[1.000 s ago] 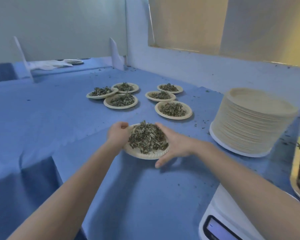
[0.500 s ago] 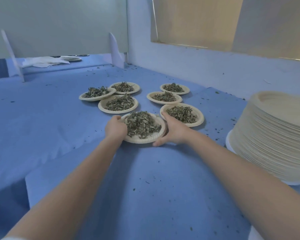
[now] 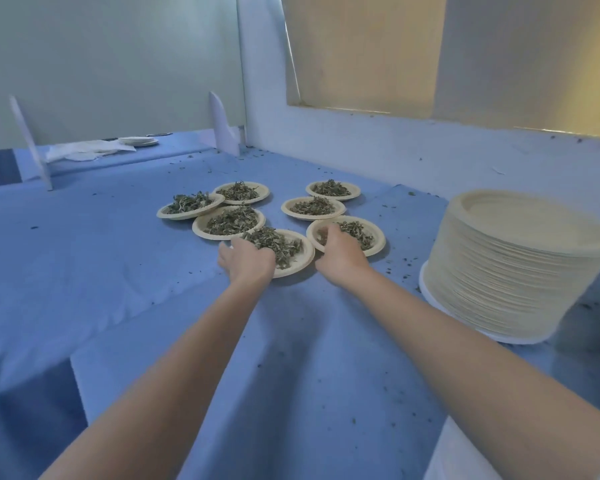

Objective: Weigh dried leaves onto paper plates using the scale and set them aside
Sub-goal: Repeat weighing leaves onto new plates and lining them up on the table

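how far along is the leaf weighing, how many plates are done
Done: six filled plates sit grouped on the blue cloth, for example the farthest right one. In hand: a seventh plate of leaves is down beside them, with the left hand and right hand at its sides. Left: a tall stack of empty plates suggests many more portions to weigh.

I find no readable text, label, brand or number anywhere around the stack of paper plates (image 3: pixel 513 265) (its plain rims carry no print at all).
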